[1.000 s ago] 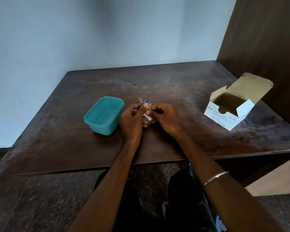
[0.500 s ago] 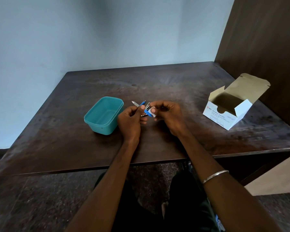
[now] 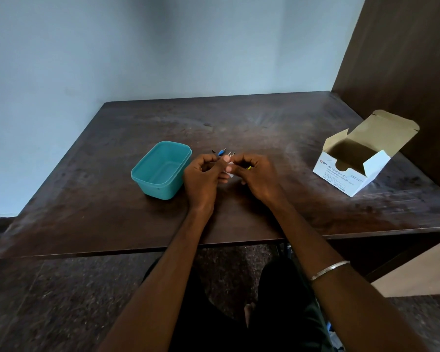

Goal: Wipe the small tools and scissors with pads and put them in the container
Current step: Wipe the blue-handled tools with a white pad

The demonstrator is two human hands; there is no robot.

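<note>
My left hand (image 3: pixel 202 174) grips a bunch of small tools (image 3: pixel 221 152) whose blue and metal tips stick up past its fingers. My right hand (image 3: pixel 258 175) pinches a white pad (image 3: pixel 230 166) against those tools, right beside the left thumb. A bit of yellow shows under my right fingers. The teal container (image 3: pixel 148 177) stands on the table just left of my left hand, its inside bare. Most of each tool is hidden inside my hands.
An open white alcohol swabs box (image 3: pixel 341 177) stands at the right of the dark wooden table (image 3: pixel 264 128), flap raised. A dark panel rises along the table's right side and a pale wall behind it. My knees are below the front edge.
Both hands stay together at the same spot. The blue-and-white piece seen at my right fingertips half a second ago is tucked away, and the white pad shows between the hands.
</note>
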